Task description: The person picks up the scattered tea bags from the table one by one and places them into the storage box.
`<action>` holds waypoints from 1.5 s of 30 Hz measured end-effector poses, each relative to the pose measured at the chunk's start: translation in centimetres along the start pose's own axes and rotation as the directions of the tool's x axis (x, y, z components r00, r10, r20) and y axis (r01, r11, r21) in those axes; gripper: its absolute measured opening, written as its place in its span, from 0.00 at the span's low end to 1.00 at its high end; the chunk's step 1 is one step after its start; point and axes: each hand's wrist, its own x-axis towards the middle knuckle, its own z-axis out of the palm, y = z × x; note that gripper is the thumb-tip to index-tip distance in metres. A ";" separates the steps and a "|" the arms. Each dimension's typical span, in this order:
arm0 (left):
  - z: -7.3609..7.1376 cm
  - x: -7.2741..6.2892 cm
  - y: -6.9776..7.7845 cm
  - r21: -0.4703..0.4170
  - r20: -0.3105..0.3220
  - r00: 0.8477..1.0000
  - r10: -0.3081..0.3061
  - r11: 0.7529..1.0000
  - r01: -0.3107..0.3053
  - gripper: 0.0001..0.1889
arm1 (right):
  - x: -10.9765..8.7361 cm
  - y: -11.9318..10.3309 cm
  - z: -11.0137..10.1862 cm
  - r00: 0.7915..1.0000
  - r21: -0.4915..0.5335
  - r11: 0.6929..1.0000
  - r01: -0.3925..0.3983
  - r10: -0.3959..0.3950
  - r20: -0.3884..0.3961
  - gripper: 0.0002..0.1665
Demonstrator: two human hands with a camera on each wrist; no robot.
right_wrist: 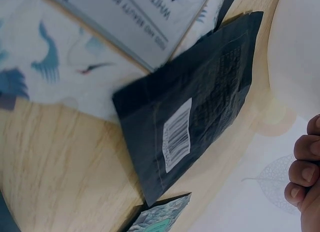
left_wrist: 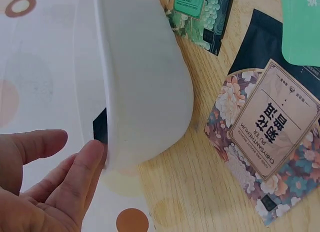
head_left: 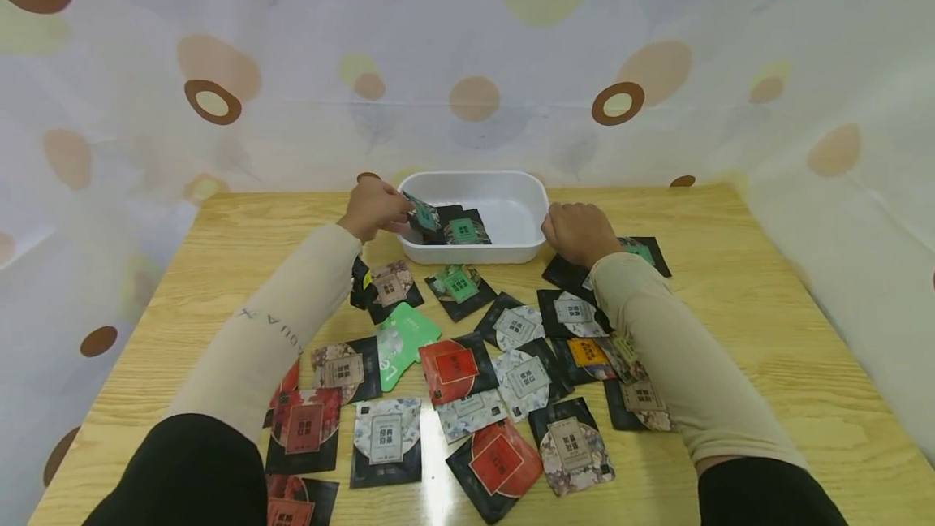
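At the left end of the white bin (head_left: 511, 253), my left hand (head_left: 376, 208) touches a tilted black tea sachet with a green label (head_left: 423, 216). The left wrist view shows the left hand (left_wrist: 55, 184) with thumb apart from the extended fingers, and a dark sachet corner (left_wrist: 101, 126) behind a fingertip. More green-label sachets (head_left: 463, 230) lie inside the bin. My right hand (head_left: 580, 234) is curled beside the bin's right end; the right wrist view shows its bent fingers (right_wrist: 306, 169) and nothing held. Whether it touches the rim is unclear.
Across the wooden table (head_left: 745, 299) lie several sachets with red (head_left: 458, 368), white (head_left: 385, 441) and brown labels (head_left: 572, 445). A bright green packet (head_left: 403, 341) is among them. A face-down sachet with a barcode (right_wrist: 185, 117) lies near my right hand. A patterned cloth (head_left: 467, 39) hangs behind.
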 end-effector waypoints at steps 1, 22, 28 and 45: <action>0.0 -0.1 0.0 0.003 0.001 1.000 -0.004 1.000 0.004 0.15 | 0.0 0.0 0.1 1.000 -0.001 1.000 -0.003 0.003 0.004 0.22; -2.3 -3.1 -2.3 0.092 0.030 0.988 0.149 0.984 -0.151 0.12 | 0.6 0.6 0.6 1.000 0.004 1.000 0.014 -0.014 0.012 0.23; -2.6 -4.4 -3.6 0.223 0.059 0.994 0.093 0.969 -0.104 0.12 | 0.3 0.5 0.2 1.000 0.005 1.000 0.009 -0.009 0.012 0.22; -0.4 -5.4 -8.1 0.688 0.027 0.998 -0.064 0.725 0.028 0.34 | -0.1 1.0 0.1 1.000 0.020 1.000 -0.003 0.003 -0.001 0.22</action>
